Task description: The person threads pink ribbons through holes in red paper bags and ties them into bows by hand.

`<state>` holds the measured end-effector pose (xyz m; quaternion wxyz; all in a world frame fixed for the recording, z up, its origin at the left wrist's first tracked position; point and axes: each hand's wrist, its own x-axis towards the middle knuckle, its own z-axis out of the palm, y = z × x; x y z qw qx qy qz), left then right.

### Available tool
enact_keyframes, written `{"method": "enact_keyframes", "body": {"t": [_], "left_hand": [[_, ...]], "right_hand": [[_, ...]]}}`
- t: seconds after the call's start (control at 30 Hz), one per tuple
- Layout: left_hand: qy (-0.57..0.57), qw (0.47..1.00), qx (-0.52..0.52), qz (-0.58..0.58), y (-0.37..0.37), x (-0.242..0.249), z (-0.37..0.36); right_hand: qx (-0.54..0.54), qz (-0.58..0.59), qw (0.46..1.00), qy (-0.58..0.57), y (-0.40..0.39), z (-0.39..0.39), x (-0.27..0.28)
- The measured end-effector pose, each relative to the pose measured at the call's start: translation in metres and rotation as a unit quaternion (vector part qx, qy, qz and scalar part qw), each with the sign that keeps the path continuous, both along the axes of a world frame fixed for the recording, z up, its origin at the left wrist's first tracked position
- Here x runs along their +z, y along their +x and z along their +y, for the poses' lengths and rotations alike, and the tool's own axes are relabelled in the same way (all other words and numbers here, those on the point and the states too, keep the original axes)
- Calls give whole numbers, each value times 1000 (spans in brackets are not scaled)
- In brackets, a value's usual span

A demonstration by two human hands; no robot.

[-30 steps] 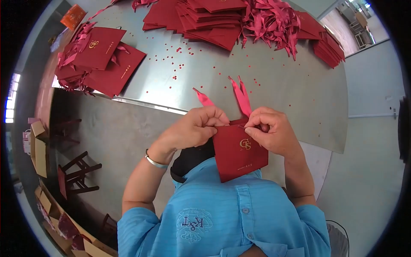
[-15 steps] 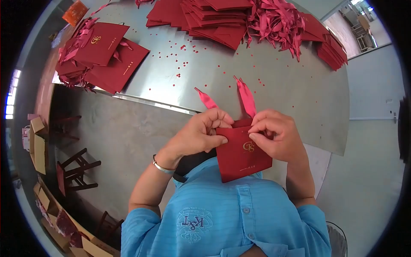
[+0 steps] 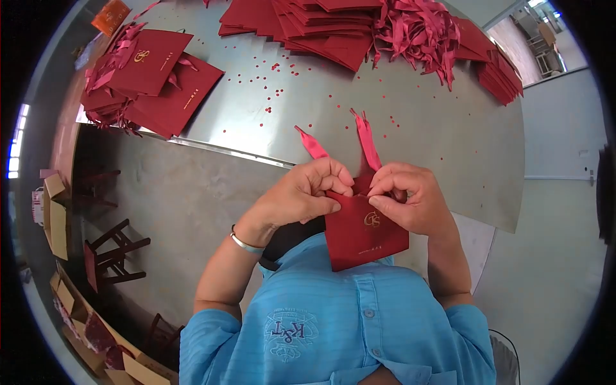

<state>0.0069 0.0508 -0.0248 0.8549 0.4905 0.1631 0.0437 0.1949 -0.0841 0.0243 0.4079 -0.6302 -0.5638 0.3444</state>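
A small red paper bag (image 3: 366,234) with gold lettering hangs upright in front of the blue shirt. My left hand (image 3: 311,189) pinches its top left corner, with fingertips at the opening. At the upper right edge, my right hand (image 3: 407,196) is closed, thumb and forefinger together; what lies between the fingertips is too small to tell, and the other fingers curl behind. Two pink ribbon ends stick up beyond the bag: one ribbon (image 3: 312,144) near my left hand, another ribbon (image 3: 366,144) beside my right fingers.
Red bags (image 3: 321,29) lie stacked at the metal table's (image 3: 256,138) far side, beside heaped pink ribbons (image 3: 420,35). More ribboned bags (image 3: 151,70) lie at the left corner. Red paper dots are scattered about. A wooden stool (image 3: 115,253) and open cartons (image 3: 61,228) stand left.
The bag's top edge now bends inward between my hands. My right fingertips have shifted slightly left along the edge, and my left fingers have dipped a little.
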Motion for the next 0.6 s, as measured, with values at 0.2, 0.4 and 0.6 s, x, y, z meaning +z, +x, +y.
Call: {"method": "enact_keyframes", "body": {"t": [0.2, 0.4, 0.6], "left_hand": [[-80, 995, -26, -47, -1, -15, 4], [-76, 991, -71, -86, 1, -19, 8], [-74, 993, -65, -65, -1, -13, 7]], "right_hand": [[6, 1, 1000, -7, 1, 4, -3], [15, 4, 1000, -6, -2, 5, -4], [3, 15, 1000, 0, -1, 4, -3]]}}
